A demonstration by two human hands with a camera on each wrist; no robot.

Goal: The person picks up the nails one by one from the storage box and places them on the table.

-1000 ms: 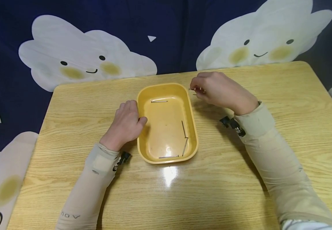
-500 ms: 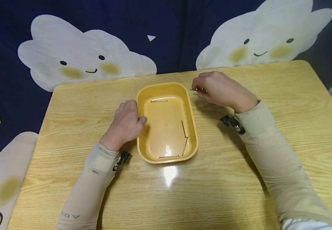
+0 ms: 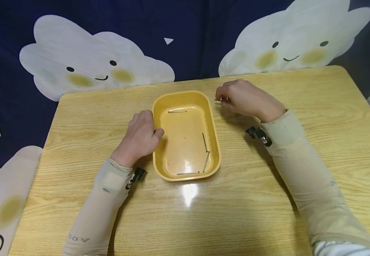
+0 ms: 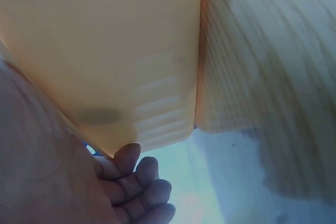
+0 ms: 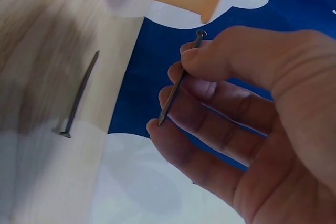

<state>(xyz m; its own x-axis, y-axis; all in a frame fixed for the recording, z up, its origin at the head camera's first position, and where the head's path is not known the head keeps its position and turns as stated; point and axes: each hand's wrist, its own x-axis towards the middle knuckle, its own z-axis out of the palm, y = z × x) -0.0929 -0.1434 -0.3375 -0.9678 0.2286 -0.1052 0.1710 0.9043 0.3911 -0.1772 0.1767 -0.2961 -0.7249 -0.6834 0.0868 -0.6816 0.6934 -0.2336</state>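
Observation:
My left hand (image 3: 140, 137) holds the left side of a yellow plastic tray (image 3: 185, 91), thumb over the rim and fingers along the outside wall. In the left wrist view, its curled fingertips (image 4: 152, 195) show beside the tray wall (image 4: 115, 66). Just right of the tray's far right corner, my right hand (image 3: 244, 97) pinches a nail (image 5: 181, 80) between thumb and fingers, head end up in the right wrist view. A second nail (image 5: 83, 93) lies on the table below that hand. Several nails lie inside the tray, one near its far wall (image 3: 177, 111).
Both the tray and the loose nail are on a wood-grain table (image 3: 223, 213). Past its far edge hangs a dark blue cloth (image 3: 194, 39) with smiling white clouds. Small black cameras sit at both wrists.
The right hand has shifted slightly to the right, away from the tray's rim, still pinching the nail. The left hand and tray stay in place.

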